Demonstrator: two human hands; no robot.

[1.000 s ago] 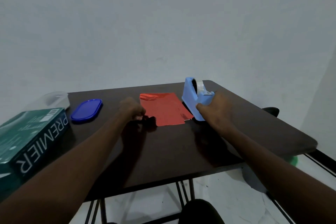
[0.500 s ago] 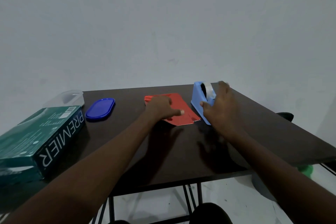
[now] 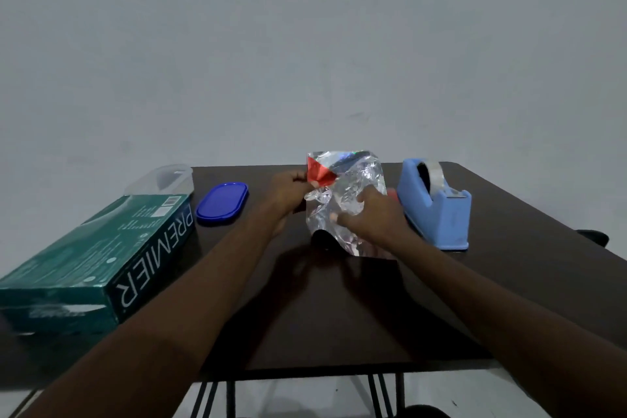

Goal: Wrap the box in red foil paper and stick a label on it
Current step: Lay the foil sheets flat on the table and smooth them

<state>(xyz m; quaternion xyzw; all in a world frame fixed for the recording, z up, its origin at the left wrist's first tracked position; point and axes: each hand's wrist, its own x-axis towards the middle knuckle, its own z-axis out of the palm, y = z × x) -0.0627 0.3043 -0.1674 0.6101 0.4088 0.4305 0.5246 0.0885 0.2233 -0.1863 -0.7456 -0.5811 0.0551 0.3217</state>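
While we lift the red foil paper upright at the table's centre, silver side towards us, our left hand pinches its upper left corner and our right hand grips its crumpled middle. Right: blue tape dispenser. Left: green box, blue lid.

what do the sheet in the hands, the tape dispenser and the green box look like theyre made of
Sheet: thin metallic foil, silver and crinkled on the side facing the camera, glossy red where a corner folds over. Tape dispenser: light blue, smooth moulded surface, probably plastic. Green box: printed, slightly glossy, sharp edges, likely cardboard.
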